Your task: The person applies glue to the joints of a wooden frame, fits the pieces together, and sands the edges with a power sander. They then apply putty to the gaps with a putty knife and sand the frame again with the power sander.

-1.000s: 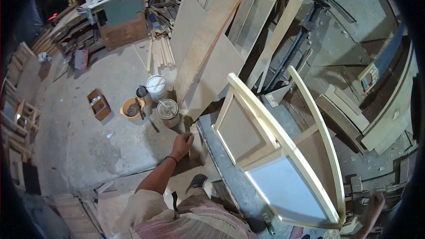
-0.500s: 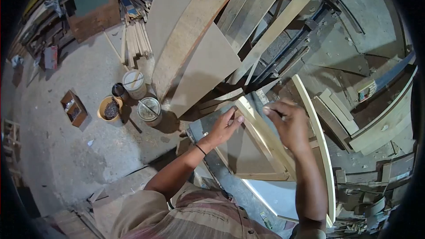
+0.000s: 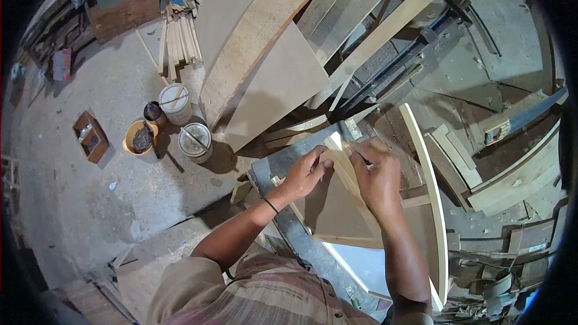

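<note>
Your left hand (image 3: 307, 171) and right hand (image 3: 374, 177) pinching the wooden frame's (image 3: 355, 189) top corner, frame on dark workbench (image 3: 283, 168), board-cluttered workshop, concrete floor (image 3: 90, 198).

A dark workbench (image 3: 283, 171) at centre frame carries a pale wooden frame (image 3: 355, 192). On the concrete floor (image 3: 90, 204) at left stand three buckets (image 3: 174, 103) and a small wooden box (image 3: 90, 136).
</note>
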{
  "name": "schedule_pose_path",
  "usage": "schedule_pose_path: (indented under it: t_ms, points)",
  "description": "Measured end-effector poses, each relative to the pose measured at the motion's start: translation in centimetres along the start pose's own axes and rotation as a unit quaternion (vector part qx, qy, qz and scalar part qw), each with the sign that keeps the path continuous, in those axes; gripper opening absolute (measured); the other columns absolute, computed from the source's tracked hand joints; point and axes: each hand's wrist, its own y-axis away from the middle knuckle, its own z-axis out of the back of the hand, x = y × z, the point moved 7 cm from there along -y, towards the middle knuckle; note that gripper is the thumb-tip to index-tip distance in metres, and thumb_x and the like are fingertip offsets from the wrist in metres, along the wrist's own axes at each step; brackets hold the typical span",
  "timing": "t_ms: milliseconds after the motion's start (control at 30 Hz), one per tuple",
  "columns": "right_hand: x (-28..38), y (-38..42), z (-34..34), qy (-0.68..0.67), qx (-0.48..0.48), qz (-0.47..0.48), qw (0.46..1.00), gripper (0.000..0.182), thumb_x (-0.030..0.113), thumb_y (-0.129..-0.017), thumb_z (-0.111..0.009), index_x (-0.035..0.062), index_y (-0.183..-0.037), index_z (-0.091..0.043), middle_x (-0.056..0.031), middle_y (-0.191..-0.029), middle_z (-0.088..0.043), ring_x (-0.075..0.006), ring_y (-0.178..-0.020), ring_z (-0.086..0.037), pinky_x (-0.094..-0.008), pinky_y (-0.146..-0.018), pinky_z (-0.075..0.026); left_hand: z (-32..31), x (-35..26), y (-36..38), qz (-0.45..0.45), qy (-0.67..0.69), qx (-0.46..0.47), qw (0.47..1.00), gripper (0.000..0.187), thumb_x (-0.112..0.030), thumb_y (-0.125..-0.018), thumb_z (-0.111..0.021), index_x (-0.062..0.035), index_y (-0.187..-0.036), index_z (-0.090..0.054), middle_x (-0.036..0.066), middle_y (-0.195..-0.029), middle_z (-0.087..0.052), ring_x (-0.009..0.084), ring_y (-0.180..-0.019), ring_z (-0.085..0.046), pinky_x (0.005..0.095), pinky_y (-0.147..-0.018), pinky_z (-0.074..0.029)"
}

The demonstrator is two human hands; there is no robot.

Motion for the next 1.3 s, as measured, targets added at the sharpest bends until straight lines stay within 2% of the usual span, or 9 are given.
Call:
schedule_pose_path:
  t_ms: [67, 167, 300, 367, 600, 800, 967, 1200, 1300]
  points:
    - [0.7, 0.2, 0.0, 0.021, -0.003, -0.006, 1.0, 0.016, 0.005, -0.087, -0.069, -0.0007, -0.101, -0.075, -0.0178, -0.087, -0.066, -0.0362, -0.076, -0.066, -0.0424, -0.07, -0.051, -0.1, -0.1, -0.2, 0.015, 0.0, 0.009, 1.0, 0.045, -0.04, -0.105, -0.054, -0.0018, -0.128, -0.055, 0.012, -0.094, -0.068, 0.0205, -0.078, -0.064, 0.0356, -0.073, -0.051]
    - [1.2, 0.6, -0.3, 0.053, -0.011, -0.008, 0.999, 0.02, 0.006, -0.086, -0.069, -0.0004, -0.104, -0.075, -0.0175, -0.09, -0.064, -0.0368, -0.08, -0.064, -0.0446, -0.072, -0.051, -0.2, 0.1, -0.3, -0.018, 0.005, -0.027, 0.999, 0.044, -0.042, -0.104, -0.054, -0.0039, -0.126, -0.056, 0.015, -0.087, -0.064, 0.0253, -0.075, -0.061, 0.0374, -0.073, -0.05]
    - [1.9, 1.5, -1.1, 0.122, -0.026, 0.017, 0.992, 0.027, 0.007, -0.085, -0.069, -0.0004, -0.111, -0.073, -0.0148, -0.099, -0.062, -0.0347, -0.089, -0.06, -0.045, -0.074, -0.049, -0.1, 0.5, 0.1, 0.061, -0.022, 0.009, 0.998, 0.043, -0.043, -0.104, -0.055, -0.0045, -0.124, -0.056, 0.015, -0.089, -0.064, 0.0256, -0.076, -0.061, 0.0376, -0.072, -0.049]
    - [2.4, 1.9, -1.4, 0.14, -0.025, 0.023, 0.99, 0.03, 0.008, -0.085, -0.069, -0.0006, -0.113, -0.072, -0.0138, -0.102, -0.062, -0.0339, -0.092, -0.059, -0.0448, -0.076, -0.048, -0.4, 0.5, 0.1, -0.002, 0.07, -0.009, 0.998, 0.041, -0.041, -0.104, -0.056, -0.005, -0.124, -0.056, 0.016, -0.09, -0.064, 0.0263, -0.078, -0.063, 0.0377, -0.072, -0.049]
    - [2.4, 2.9, -2.1, 0.197, -0.008, 0.055, 0.979, 0.041, 0.013, -0.089, -0.068, -0.0005, -0.127, -0.066, -0.0133, -0.11, -0.059, -0.0334, -0.101, -0.055, -0.0464, -0.085, -0.045, -0.1, -0.6, 0.1, -0.01, 0.044, -0.001, 0.999, 0.037, -0.034, -0.104, -0.057, -0.0023, -0.123, -0.055, 0.019, -0.094, -0.066, 0.0285, -0.082, -0.066, 0.0394, -0.075, -0.05]
    - [2.2, 2.9, -1.6, 0.183, -0.001, 0.084, 0.98, 0.04, 0.012, -0.089, -0.069, -0.0004, -0.127, -0.066, -0.0138, -0.109, -0.059, -0.0325, -0.1, -0.056, -0.0446, -0.085, -0.046, 0.3, -0.9, -0.3, -0.051, -0.017, -0.028, 0.998, 0.036, -0.031, -0.104, -0.057, -0.001, -0.123, -0.055, 0.022, -0.095, -0.067, 0.0327, -0.087, -0.067, 0.04, -0.077, -0.051]
    - [2.1, 2.8, -1.3, 0.137, -0.005, 0.09, 0.987, 0.039, 0.008, -0.085, -0.073, -0.0004, -0.123, -0.069, -0.0141, -0.106, -0.059, -0.0327, -0.095, -0.057, -0.0436, -0.083, -0.048, 0.1, -0.4, -0.2, 0.054, -0.012, 0.025, 0.998, 0.034, -0.03, -0.104, -0.056, -0.0025, -0.123, -0.055, 0.022, -0.097, -0.067, 0.034, -0.089, -0.068, 0.0409, -0.079, -0.051]
    - [1.8, 2.8, -1.1, 0.09, -0.01, 0.081, 0.993, 0.038, 0.008, -0.083, -0.074, -0.0008, -0.12, -0.07, -0.0142, -0.105, -0.059, -0.033, -0.094, -0.058, -0.0443, -0.081, -0.047, 0.1, -0.7, -0.1, 0.054, -0.025, 0.015, 0.998, 0.033, -0.028, -0.104, -0.056, -0.0021, -0.125, -0.055, 0.022, -0.102, -0.068, 0.0367, -0.092, -0.068, 0.0423, -0.08, -0.051]
    - [2.5, 2.8, -1.2, 0.165, -0.024, 0.098, 0.981, 0.039, 0.011, -0.084, -0.074, -0.0005, -0.121, -0.07, -0.0139, -0.104, -0.059, -0.0326, -0.096, -0.057, -0.0447, -0.082, -0.047, 0.1, -1.2, 0.2, 0.028, -0.041, -0.007, 0.999, 0.035, -0.027, -0.104, -0.055, -0.0003, -0.126, -0.055, 0.023, -0.103, -0.068, 0.0386, -0.094, -0.068, 0.0427, -0.081, -0.052]
